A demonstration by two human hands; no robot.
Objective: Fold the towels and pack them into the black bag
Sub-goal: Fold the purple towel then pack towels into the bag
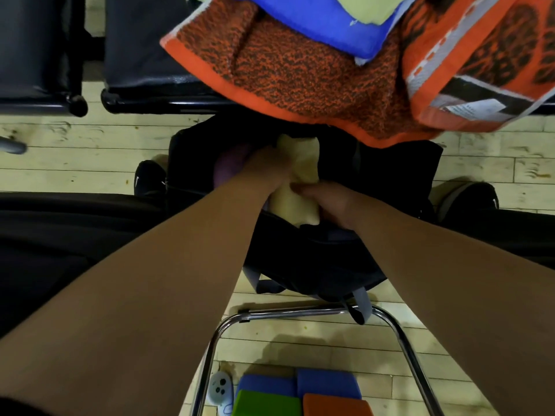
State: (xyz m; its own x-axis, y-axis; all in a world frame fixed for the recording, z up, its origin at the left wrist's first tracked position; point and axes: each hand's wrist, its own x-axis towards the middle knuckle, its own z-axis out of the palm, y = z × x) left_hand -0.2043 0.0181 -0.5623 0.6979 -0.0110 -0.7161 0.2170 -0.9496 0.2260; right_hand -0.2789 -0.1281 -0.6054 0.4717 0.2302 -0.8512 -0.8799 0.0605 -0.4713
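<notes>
A folded pale yellow towel (303,175) lies in the open mouth of the black bag (384,175) on the floor between my feet. My left hand (267,166) grips the towel's left side, and my right hand (330,202) holds its near right edge, fingers curled on the cloth. A purple towel (228,166) shows inside the bag to the left. On the black seat ahead lie an orange and black towel (300,73), a blue towel (330,22) and a yellow-green one (366,7).
Black chairs (39,55) stand at the left and ahead. My shoes (148,178) flank the bag. A chrome chair frame (300,313) lies below me, over coloured blocks (300,394) and a white controller (220,388) on the wooden floor.
</notes>
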